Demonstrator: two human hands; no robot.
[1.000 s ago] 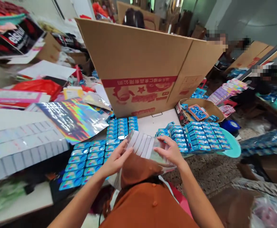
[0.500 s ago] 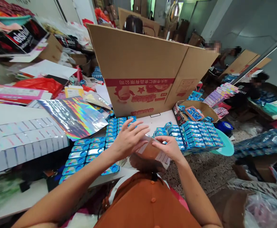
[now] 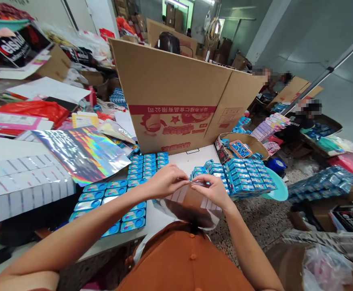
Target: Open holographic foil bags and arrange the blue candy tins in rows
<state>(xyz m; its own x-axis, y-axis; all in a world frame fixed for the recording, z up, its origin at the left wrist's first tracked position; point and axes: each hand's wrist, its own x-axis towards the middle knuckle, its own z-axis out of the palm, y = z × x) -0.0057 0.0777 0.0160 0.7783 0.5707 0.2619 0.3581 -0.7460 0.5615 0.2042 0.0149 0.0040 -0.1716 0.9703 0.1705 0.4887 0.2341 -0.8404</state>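
A shiny, mirror-like sheet hangs in front of my orange shirt and reflects it. My right hand pinches the sheet's upper edge between thumb and fingers. Close beside it, my left hand is closed in a pinch on the same edge, and its fingertips nearly meet the right ones. Rows of small blue boxes lie on the white table under and left of my left arm. Stacked blue boxes stand just beyond my right hand.
A tall cardboard panel stands behind the hands. At left, a rainbow-reflective sheet overhangs a white stack. An open carton and a turquoise basin are at right. Other people sit farther back.
My left hand has gone from spread fingers to a pinch at the sheet's upper edge, close to my right hand. The camera view has shifted slightly.
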